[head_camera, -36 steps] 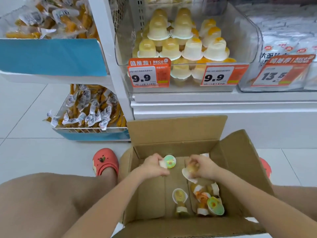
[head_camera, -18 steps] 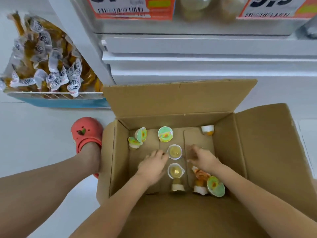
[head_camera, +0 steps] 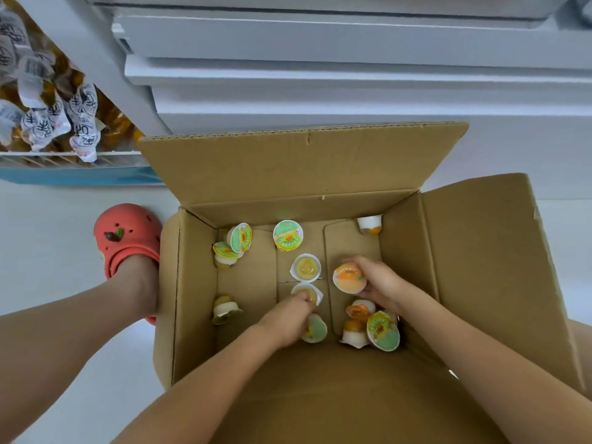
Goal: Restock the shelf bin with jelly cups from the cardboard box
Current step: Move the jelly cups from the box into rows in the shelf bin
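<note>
Down inside the cardboard box (head_camera: 480, 267), the right hand (head_camera: 379, 282) holds an orange jelly cup (head_camera: 348, 278) in curled fingers. Left of it, the left hand (head_camera: 288, 320) pinches another jelly cup (head_camera: 315, 330). More cups lie loose around them, near and far.

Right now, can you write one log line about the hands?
left hand: grips jelly cup | right hand: holds orange-lidded cup | place: cardboard box
</note>
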Tool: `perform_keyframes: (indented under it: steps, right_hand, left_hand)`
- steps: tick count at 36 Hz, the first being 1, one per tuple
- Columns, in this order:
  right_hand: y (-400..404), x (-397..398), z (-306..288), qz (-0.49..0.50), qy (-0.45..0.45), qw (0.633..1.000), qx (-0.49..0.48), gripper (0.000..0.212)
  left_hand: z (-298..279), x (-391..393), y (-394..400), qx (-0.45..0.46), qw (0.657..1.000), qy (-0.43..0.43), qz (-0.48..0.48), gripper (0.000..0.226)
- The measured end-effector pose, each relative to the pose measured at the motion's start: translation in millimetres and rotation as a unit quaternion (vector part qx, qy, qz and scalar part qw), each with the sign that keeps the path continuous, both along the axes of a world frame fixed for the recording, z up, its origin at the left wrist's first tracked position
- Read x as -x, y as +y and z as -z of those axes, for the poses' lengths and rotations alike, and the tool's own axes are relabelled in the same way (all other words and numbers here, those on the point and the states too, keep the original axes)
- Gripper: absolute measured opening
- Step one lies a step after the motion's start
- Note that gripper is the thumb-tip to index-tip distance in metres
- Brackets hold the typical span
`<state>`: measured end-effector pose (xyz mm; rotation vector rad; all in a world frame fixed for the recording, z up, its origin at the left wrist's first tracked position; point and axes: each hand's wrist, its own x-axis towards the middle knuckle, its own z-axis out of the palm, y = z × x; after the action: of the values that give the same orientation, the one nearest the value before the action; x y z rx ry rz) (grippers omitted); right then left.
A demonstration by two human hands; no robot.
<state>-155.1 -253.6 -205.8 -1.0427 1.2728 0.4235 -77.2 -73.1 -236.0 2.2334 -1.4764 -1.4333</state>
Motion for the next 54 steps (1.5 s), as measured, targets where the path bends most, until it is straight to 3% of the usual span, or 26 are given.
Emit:
perform_keyframes:
  steps: [4, 7, 10, 13, 16, 18, 22, 25, 29, 33, 37, 42, 44, 50, 52, 54]
  right_hand:
    - [-7.7, 6.8, -2.8, 0.071, -0.004, 0.995, -0.071, 0.027]
    - [-9.4, 11.4, -3.9, 0.095, 0.003, 0.991, -0.096, 0.026]
    - [-9.6, 13.5, -6.9, 0.123, 0.003, 0.987, -0.108, 0.023]
    - [-12.1, 12.4, -10.3, 0.161, 0.000, 0.981, -0.108, 0.019]
    - [-17.9, 10.0, -12.4, 0.216, -0.002, 0.969, -0.116, 0.016]
    - [-20.9, 7.8, -13.9, 0.246, -0.008, 0.961, -0.123, 0.018]
    - [-21.9, 4.4, -16.5, 0.271, -0.018, 0.953, -0.134, 0.020]
    - [-21.8, 5.3, -15.4, 0.288, -0.022, 0.947, -0.141, 0.020]
    - [-22.5, 8.5, -11.5, 0.300, -0.020, 0.942, -0.147, 0.020]
    - [-23.0, 6.9, -14.3, 0.319, -0.026, 0.936, -0.149, 0.021]
    - [-21.6, 2.5, -27.1, 0.336, -0.045, 0.928, -0.154, 0.023]
    - [-13.2, -5.3, -59.1, 0.331, -0.085, 0.928, -0.148, 0.024]
    - [-9.6, -9.1, -76.0, 0.311, -0.104, 0.933, -0.149, 0.024]
    - [0.8, -22.8, -143.3, 0.231, -0.229, 0.938, -0.118, 0.032]
    - [6.0, -28.0, -175.1, 0.182, -0.293, 0.935, -0.083, 0.024]
    - [11.8, -32.4, -206.9, 0.119, -0.356, 0.926, -0.040, 0.028]
  left_hand:
    - [3.6, -14.0, 8.0, 0.005, 0.971, 0.078, -0.228, 0.023]
    - [3.2, -19.8, 12.5, -0.003, 0.951, 0.098, -0.293, 0.017]
    - [2.6, -20.2, 12.2, -0.013, 0.967, 0.068, -0.247, 0.021]
    - [-8.1, -17.8, 4.7, -0.008, 0.995, -0.040, -0.090, 0.026]
    - [-17.2, -9.7, -12.9, 0.066, 0.991, -0.118, 0.018, 0.026]
    - [-17.9, -1.5, -28.1, 0.094, 0.989, -0.107, 0.037, 0.029]
    - [-6.1, 20.8, -60.2, 0.102, 0.994, 0.009, -0.025, 0.047]
    - [5.7, 37.9, -79.4, 0.060, 0.993, 0.072, -0.066, 0.051]
    - [18.1, 48.4, -89.0, 0.026, 0.992, 0.083, -0.089, 0.038]
    - [15.5, 38.0, -83.0, 0.018, 0.980, 0.118, -0.162, 0.047]
    - [-6.4, 7.5, -72.6, 0.003, 0.918, 0.156, -0.364, 0.038]
    - [-55.0, -31.2, -62.5, 0.000, 0.774, 0.316, -0.549, 0.035]
    - [-81.4, -42.0, -59.1, 0.022, 0.738, 0.381, -0.557, 0.026]
    - [-166.6, -63.2, -48.9, 0.076, 0.747, 0.408, -0.519, 0.014]
    - [-196.8, -67.0, -47.3, 0.091, 0.702, 0.433, -0.558, 0.009]
    - [-228.4, -72.5, -45.2, 0.096, 0.629, 0.503, -0.585, 0.014]
